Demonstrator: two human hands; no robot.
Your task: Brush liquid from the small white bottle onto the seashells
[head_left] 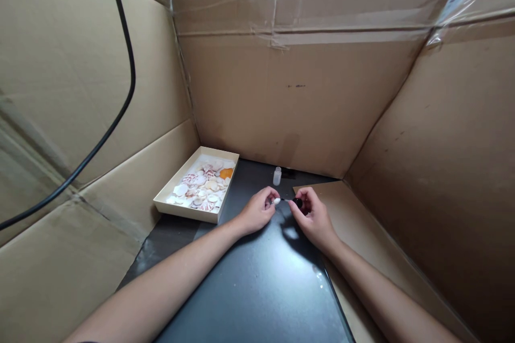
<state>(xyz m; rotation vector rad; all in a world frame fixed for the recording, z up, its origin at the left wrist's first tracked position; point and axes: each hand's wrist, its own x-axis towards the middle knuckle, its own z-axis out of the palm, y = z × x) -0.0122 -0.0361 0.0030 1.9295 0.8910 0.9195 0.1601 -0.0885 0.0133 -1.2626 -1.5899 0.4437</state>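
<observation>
Between the fingertips of my left hand (259,209) is a small white piece (277,201), probably a shell, mostly covered by the fingers. My right hand (316,220) pinches a black cap (298,202) with a thin dark stem pointing left. The stem's tip meets or nearly meets the white piece; I cannot tell whether they touch. Just beyond both hands a small translucent bottle (277,176) stands upright without a cap. To the left, a shallow cream box (185,214) holds many seashells (207,185), mostly white and striped, with one orange.
The dark tabletop (249,289) shines under the light. Cardboard walls (281,96) enclose it on the left, back and right. A flat cardboard sheet (354,214) lies along the right side. A black cable (131,64) hangs at the left.
</observation>
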